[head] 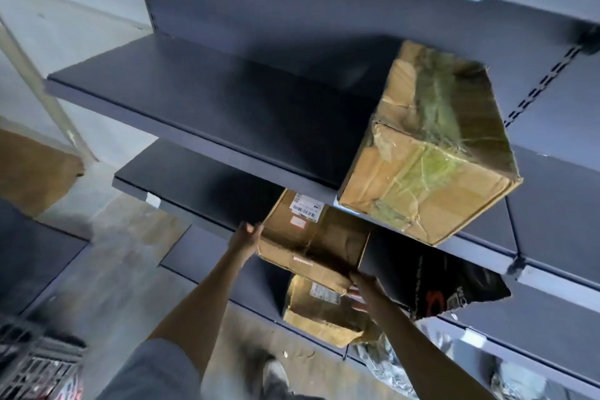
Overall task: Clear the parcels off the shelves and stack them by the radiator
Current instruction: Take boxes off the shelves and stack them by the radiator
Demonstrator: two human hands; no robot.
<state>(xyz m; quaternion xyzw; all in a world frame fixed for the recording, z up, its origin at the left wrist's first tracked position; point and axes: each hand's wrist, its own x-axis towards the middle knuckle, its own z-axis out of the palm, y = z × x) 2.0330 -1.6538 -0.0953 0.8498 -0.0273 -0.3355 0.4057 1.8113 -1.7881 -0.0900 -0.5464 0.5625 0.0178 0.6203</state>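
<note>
A brown cardboard parcel [311, 237] with a barcode label sits on the second dark shelf [181, 178], its front sticking out past the edge. My left hand [245, 239] presses flat against its left side. My right hand [365, 286] grips its lower front right corner from below. A big taped cardboard box [428, 146] rests on the shelf above [194, 97], overhanging the edge. Another worn cardboard parcel [318, 312] lies on the shelf below, and a black bag parcel [454, 289] lies to its right.
Silvery plastic-wrapped parcels [389, 364] lie on the lowest level. A black crate [35, 364] stands on the floor at the lower left. Brown cardboard [32, 169] lies on the floor by a pale pole [42, 88]. My shoe [276, 377] is on the concrete floor.
</note>
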